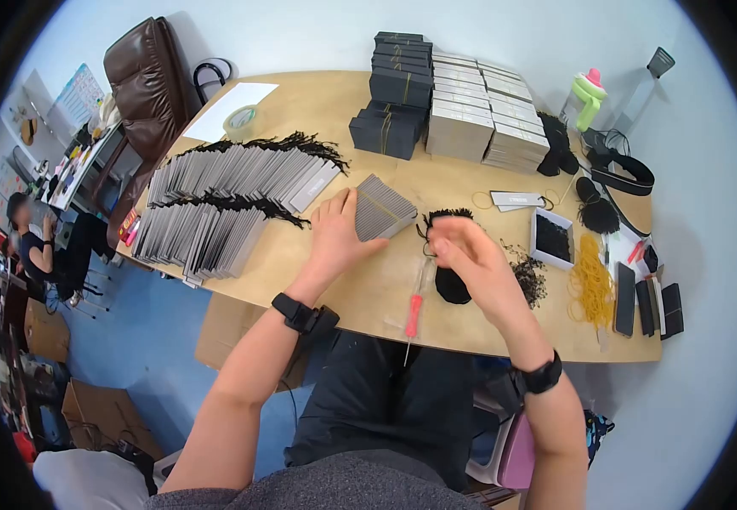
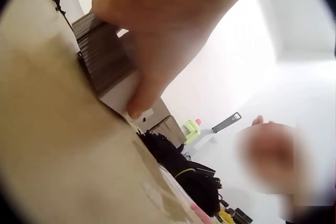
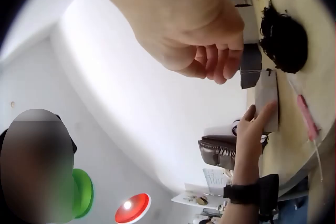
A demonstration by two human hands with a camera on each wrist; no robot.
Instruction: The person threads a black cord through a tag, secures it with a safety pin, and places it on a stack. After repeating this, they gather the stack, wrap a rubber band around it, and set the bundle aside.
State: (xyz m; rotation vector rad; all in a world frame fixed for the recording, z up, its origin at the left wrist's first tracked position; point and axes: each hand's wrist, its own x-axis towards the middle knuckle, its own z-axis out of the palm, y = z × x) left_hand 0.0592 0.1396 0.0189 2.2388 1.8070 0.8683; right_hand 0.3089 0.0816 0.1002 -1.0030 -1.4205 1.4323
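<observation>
My left hand point(image 1: 334, 234) grips a thick stack of grey cards point(image 1: 383, 209) standing on the table, thumb along the near side and fingers over the far side. In the left wrist view the thumb presses against the stack's pale end face. My right hand point(image 1: 475, 255) is raised over a bundle of black cords point(image 1: 453, 286), its fingers loosely curled. No held thing shows in those fingers in the right wrist view point(image 3: 218, 64). Between the hands lies a tool with a red handle point(image 1: 414, 313) and thin shaft, pointing past the table's front edge.
Two rows of grey tags with black cords point(image 1: 241, 174) fan out at left. Dark bundled boxes point(image 1: 400, 81) and pale stacks point(image 1: 459, 127) stand behind. At right are a white box of black pieces point(image 1: 553, 236), yellow bands point(image 1: 591, 280) and a phone point(image 1: 625, 297).
</observation>
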